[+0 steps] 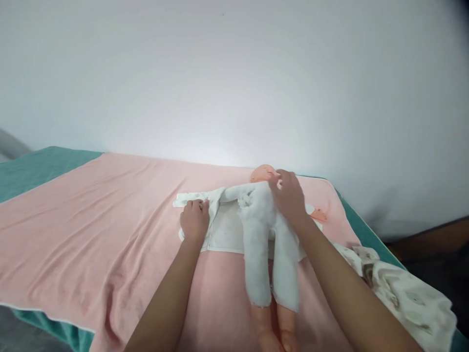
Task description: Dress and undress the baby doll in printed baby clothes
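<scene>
A baby doll (pixel 258 234) with a white cloth body lies face up, its legs toward me, on a spread white baby shirt (pixel 227 230). Its head (pixel 262 172) rests at the far end, and one arm stretches left into the shirt's sleeve (pixel 183 198). My left hand (pixel 194 220) is closed on that sleeve, near the end of the doll's arm. By the doll's neck and shoulder is my right hand (pixel 289 195), fingers curled together. Whatever it grips there is hidden. The doll's other hand (pixel 319 214) sticks out to the right, past my right wrist.
A pink blanket (pixel 146 210) covers much of a green-covered surface (pixel 54 159), with wrinkles on the left. Crumpled white printed cloth (pixel 406 288) lies at the right edge, beside my right forearm. A pale wall (pixel 227 88) rises directly behind.
</scene>
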The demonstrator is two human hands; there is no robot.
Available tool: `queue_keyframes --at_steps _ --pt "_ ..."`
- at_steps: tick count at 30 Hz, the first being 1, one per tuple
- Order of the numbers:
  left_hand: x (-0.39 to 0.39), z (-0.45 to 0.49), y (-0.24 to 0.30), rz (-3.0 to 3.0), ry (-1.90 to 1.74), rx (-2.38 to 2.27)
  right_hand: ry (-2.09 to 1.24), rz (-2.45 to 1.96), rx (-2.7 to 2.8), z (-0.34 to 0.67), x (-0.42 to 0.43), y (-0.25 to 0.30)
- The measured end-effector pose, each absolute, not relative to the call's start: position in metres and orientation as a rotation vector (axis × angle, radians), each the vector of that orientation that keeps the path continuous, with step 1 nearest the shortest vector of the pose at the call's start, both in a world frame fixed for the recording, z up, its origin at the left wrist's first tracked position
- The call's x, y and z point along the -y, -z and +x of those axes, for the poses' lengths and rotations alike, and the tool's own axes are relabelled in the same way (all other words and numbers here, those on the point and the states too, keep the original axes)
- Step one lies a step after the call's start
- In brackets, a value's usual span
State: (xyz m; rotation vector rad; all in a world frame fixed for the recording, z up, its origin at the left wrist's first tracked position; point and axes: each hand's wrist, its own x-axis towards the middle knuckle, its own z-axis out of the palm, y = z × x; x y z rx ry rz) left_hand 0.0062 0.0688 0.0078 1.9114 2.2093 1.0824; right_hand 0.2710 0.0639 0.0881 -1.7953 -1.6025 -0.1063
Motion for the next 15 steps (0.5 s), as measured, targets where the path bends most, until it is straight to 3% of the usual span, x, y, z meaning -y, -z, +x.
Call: queue_keyframes --at_steps 6,15 --pt "-0.067 0.006 -0.017 1.751 -0.857 -2.141 -0.309 -2.119 1.228 0.326 -0.032 -0.028" --pt "-0.084 0.017 -0.048 1.637 -1.200 -1.769 -0.556 -1.700 1.323 0.311 -0.027 -0.026"
